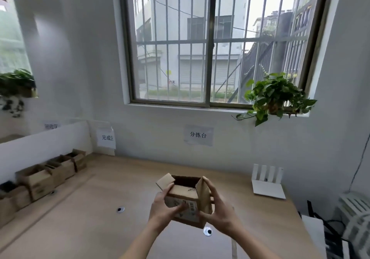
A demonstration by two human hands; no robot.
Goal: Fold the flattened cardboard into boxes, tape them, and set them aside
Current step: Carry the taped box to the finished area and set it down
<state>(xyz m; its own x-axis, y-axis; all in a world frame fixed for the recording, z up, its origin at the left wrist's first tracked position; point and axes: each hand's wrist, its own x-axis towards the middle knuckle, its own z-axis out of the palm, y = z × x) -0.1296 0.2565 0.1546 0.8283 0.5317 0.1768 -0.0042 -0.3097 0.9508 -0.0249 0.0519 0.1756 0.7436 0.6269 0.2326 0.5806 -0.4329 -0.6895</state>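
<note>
A small brown cardboard box [185, 193] is held up above the wooden table [100, 208], its top open and its flaps standing out. My left hand [163, 208] grips the box's left side, thumb across the printed front face. My right hand [219, 208] holds the right side, fingers curled behind an upright flap [203, 195]. The dark inside of the box shows at the top. Along the table's left edge stands a row of several folded boxes [46, 176].
A white router with antennas [267, 182] sits at the back right of the table. Two round cable grommets [120, 209] [207, 231] lie in the tabletop. A potted plant [276, 96] stands on the window sill. Paper labels hang on the wall.
</note>
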